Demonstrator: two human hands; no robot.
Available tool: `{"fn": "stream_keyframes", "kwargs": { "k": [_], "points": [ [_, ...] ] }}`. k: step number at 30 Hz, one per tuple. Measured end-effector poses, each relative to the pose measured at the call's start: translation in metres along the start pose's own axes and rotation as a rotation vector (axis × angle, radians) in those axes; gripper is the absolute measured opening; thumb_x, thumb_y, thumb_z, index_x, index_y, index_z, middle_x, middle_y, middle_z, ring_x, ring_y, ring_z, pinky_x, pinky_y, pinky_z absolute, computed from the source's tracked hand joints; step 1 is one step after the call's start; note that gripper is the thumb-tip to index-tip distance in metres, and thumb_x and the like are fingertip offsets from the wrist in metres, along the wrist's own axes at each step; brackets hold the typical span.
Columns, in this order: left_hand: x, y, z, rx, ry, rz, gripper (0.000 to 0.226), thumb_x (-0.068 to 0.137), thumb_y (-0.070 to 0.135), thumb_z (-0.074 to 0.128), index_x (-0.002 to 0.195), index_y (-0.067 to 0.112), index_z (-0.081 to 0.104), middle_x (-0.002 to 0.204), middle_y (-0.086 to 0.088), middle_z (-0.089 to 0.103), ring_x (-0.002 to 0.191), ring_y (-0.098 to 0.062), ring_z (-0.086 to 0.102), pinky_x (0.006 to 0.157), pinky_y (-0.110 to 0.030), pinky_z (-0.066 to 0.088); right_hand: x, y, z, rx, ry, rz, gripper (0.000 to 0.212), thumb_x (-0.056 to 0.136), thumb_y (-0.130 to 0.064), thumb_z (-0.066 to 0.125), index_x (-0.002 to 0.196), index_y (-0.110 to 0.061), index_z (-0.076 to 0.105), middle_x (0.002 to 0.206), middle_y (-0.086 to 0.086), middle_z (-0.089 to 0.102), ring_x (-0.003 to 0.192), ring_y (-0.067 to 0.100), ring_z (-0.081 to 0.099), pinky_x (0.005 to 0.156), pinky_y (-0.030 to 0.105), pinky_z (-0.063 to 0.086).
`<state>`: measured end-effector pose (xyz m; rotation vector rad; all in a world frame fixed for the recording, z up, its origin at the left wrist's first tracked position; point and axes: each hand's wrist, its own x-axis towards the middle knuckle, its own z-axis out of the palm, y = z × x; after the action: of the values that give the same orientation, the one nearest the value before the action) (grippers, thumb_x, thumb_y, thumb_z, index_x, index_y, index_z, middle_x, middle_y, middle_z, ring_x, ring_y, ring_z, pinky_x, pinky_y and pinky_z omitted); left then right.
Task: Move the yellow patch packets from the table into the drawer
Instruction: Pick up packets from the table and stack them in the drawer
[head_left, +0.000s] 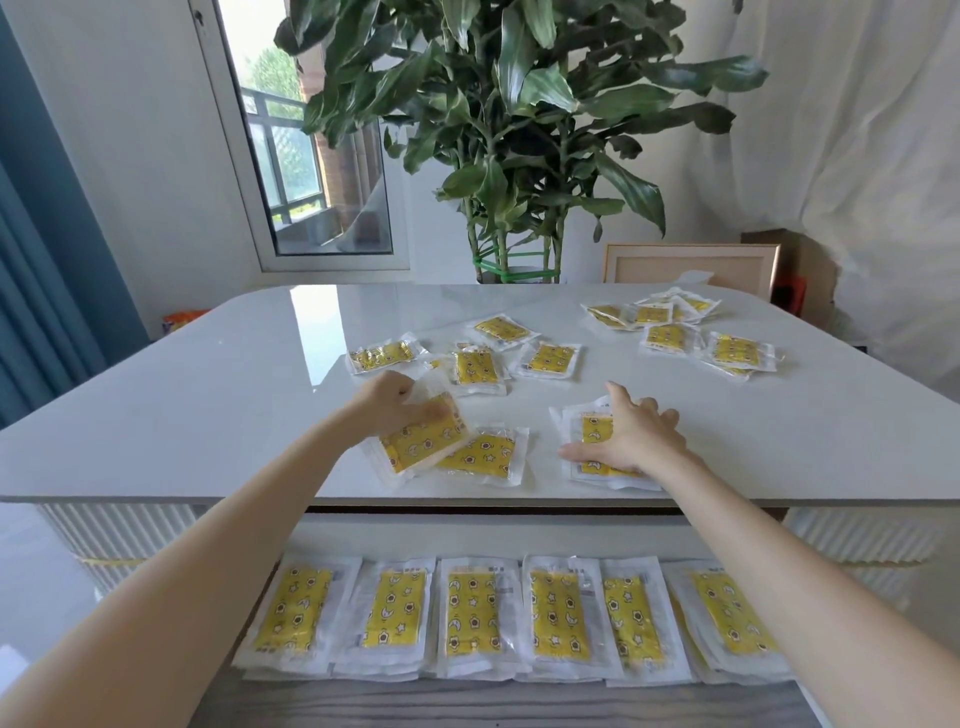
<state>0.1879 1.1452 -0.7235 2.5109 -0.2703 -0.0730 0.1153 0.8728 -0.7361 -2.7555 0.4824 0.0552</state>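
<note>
We're on the packets: our left hand (392, 402) has its fingers curled round one packet (423, 441), held tilted over the table (208, 405) near the front edge, with a second packet (485, 456) lying flat just beside it and partly under it. Our right hand (631, 434) lies flat with fingers spread, pressing down on a small stack (592, 434) to the right and gripping nothing. More lie loose mid-table in a cluster (475, 366), and another bunch (675, 332) sits toward the far right corner. Below the front edge the drawer (467, 538) stands open, and a row (472, 613) of packets runs across it side by side, yellow faces up, piled several deep. Behind the table we see a big leafy plant (519, 104), a window (311, 156) on the left, and a blue curtain (41, 260) at the far left
</note>
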Motion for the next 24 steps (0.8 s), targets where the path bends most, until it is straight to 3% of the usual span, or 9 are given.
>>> {"fn": "stream_keyframes", "kwargs": {
  "k": [2,6,10,12,14,19,24],
  "points": [
    [0.001,0.011,-0.005,-0.029,-0.046,0.042,0.056,0.079,0.046,0.069,0.058,0.016,0.027,0.062,0.001,0.026,0.054,-0.013,0.026,0.049,-0.024,0.019,-0.001,0.001,0.002,0.03,0.008,-0.001,0.122,0.058,-0.072,0.072,0.151,-0.031,0.006,0.141,0.016,0.032,0.128,0.038,0.032,0.098,0.045,0.038],
    [0.004,0.037,-0.009,-0.028,-0.207,0.093,0.049,0.08,0.056,0.063,0.062,0.016,0.042,0.063,0.002,0.042,0.059,-0.013,0.042,0.053,-0.022,0.03,-0.003,0.003,0.001,0.073,0.009,-0.015,0.124,0.056,-0.071,0.074,0.151,-0.029,0.007,0.137,0.019,0.036,0.126,0.039,0.036,0.098,0.044,0.037],
    [0.008,0.056,0.002,0.246,-0.359,0.2,0.05,0.082,0.057,0.059,0.06,0.015,0.042,0.066,0.005,0.039,0.062,-0.015,0.039,0.058,-0.024,0.03,-0.003,0.004,0.002,0.113,0.03,-0.025,0.126,0.054,-0.07,0.076,0.151,-0.027,0.008,0.136,0.019,0.034,0.125,0.039,0.039,0.099,0.045,0.037],
    [0.013,0.056,0.009,0.39,-0.468,0.226,0.065,0.071,0.075,0.055,0.08,0.01,0.061,0.085,0.003,0.057,0.083,-0.02,0.053,0.079,-0.027,0.042,0.0,0.004,0.002,0.118,0.037,-0.022,0.128,0.052,-0.07,0.077,0.15,-0.025,0.008,0.136,0.02,0.034,0.124,0.039,0.042,0.098,0.045,0.039],
    [0.019,0.051,0.012,0.425,-0.531,0.238,0.08,0.056,0.087,0.052,0.1,0.022,0.068,0.108,0.005,0.065,0.105,-0.019,0.059,0.1,-0.039,0.043,0.003,0.005,0.003,0.125,0.042,-0.017,0.132,0.05,-0.07,0.078,0.151,-0.024,0.005,0.135,0.021,0.036,0.123,0.038,0.045,0.097,0.045,0.041],
    [0.021,0.046,0.018,0.449,-0.489,0.215,0.075,0.074,0.069,0.057,0.128,0.016,0.056,0.139,0.002,0.05,0.131,-0.022,0.044,0.112,-0.044,0.032,0.01,0.009,0.005,0.169,0.078,-0.016,0.132,0.052,-0.069,0.078,0.151,-0.022,0.005,0.136,0.015,0.045,0.122,0.034,0.048,0.092,0.041,0.045],
    [0.014,0.041,0.017,0.386,-0.476,0.186,0.069,0.079,0.061,0.058,0.128,0.013,0.054,0.137,-0.004,0.051,0.129,-0.025,0.045,0.11,-0.041,0.034,0.011,0.011,0.002,0.239,0.088,-0.004,0.122,0.056,-0.062,0.081,0.149,-0.023,0.012,0.134,0.009,0.049,0.119,0.031,0.051,0.08,0.035,0.043]
  ]
}}
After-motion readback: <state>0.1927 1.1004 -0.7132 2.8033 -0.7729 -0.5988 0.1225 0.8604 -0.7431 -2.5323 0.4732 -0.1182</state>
